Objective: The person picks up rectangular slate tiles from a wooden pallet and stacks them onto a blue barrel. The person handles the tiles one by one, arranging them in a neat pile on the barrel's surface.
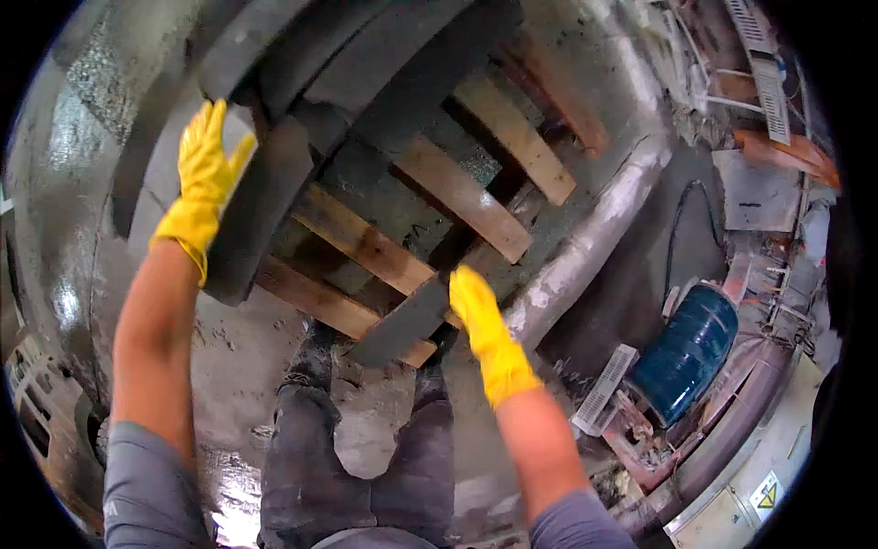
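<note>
My left hand (206, 174), in a yellow rubber glove, rests on a grey concrete-like block (265, 206) at the end of a stack. Its fingers are stretched out and the thumb stands apart. A smaller dark grey slab (400, 325) slants across the near slats of a wooden pallet (462, 192). Around this slab's right end, my gloved right hand (477, 302) is closed, the fingertips partly hidden. More long grey blocks (375, 69) lie side by side beyond the left hand, over the far left part of the pallet.
Close behind the pallet's near edge are my legs (357, 457). A pale raised kerb (594, 233) curves along its right side. Farther right are a blue motor-like cylinder (688, 352), a perforated grey strip (604, 392) and pipes. The concrete floor (233, 366) looks wet in places.
</note>
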Tool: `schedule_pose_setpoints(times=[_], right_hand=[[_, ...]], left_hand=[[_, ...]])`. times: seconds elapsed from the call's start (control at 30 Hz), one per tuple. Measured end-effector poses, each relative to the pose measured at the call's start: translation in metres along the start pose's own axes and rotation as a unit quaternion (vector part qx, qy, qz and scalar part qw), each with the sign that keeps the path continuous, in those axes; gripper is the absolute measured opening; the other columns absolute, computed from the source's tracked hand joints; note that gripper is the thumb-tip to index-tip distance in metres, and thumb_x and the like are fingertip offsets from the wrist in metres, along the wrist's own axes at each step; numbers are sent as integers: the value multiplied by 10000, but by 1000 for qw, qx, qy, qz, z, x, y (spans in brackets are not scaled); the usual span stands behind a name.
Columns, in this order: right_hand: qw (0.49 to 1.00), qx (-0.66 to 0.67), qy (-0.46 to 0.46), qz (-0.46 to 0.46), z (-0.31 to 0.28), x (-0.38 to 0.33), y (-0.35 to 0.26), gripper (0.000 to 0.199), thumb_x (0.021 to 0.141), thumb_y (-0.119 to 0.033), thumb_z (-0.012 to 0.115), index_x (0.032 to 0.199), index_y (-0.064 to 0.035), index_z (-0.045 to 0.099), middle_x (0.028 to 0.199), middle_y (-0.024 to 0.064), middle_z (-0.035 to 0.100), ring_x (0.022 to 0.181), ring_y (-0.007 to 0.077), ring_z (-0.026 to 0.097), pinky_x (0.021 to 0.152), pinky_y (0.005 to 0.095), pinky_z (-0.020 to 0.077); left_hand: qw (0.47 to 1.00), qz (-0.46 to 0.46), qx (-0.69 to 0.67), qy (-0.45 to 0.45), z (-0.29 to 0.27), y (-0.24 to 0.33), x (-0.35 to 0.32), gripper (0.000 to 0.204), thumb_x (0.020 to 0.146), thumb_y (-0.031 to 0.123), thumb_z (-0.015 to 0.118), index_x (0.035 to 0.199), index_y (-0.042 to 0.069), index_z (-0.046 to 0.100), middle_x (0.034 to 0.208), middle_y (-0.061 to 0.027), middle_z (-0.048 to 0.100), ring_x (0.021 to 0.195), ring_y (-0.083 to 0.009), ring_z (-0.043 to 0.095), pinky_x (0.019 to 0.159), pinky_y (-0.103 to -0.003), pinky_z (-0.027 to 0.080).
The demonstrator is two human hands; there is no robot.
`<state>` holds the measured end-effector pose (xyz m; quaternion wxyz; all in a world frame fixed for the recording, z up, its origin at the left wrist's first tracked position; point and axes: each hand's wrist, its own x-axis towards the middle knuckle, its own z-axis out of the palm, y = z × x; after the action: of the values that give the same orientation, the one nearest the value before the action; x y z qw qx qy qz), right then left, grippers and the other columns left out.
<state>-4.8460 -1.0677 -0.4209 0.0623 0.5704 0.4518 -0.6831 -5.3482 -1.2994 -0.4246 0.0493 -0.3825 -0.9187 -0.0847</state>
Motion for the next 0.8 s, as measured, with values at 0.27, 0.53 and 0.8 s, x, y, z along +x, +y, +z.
schedule_pose_setpoints(times=[0.27, 0.53, 0.8], right_hand=[[975, 205, -64, -58, 65, 282, -139, 811, 986, -644, 662, 1571, -102, 515, 1602, 105, 519, 1459, 278, 461, 1262, 428, 316], [978, 203, -41, -36, 130, 303, -179, 943, 854, -662, 826, 1563, -104, 549, 1562, 75, 580, 1399, 274, 556, 1199, 406, 443], [974, 214, -13, -76, 128, 302, -181, 828, 833, -569, 892, 1471, -111, 630, 1452, 59, 666, 1264, 232, 648, 1097, 344, 516]], left_hand=[[999, 12, -18, 44, 70, 15, 15, 642, 1023, 389, 687, 1595, 168, 500, 1695, -184, 406, 1560, -406, 377, 1312, -504, 234], [999, 19, -34, 28, 60, 4, 5, 637, 1020, 388, 700, 1569, 111, 532, 1671, -224, 428, 1544, -428, 396, 1305, -510, 248], [999, 12, -21, 38, 65, 3, 8, 656, 980, 415, 728, 1553, 147, 557, 1663, -189, 454, 1521, -414, 428, 1295, -507, 276]])
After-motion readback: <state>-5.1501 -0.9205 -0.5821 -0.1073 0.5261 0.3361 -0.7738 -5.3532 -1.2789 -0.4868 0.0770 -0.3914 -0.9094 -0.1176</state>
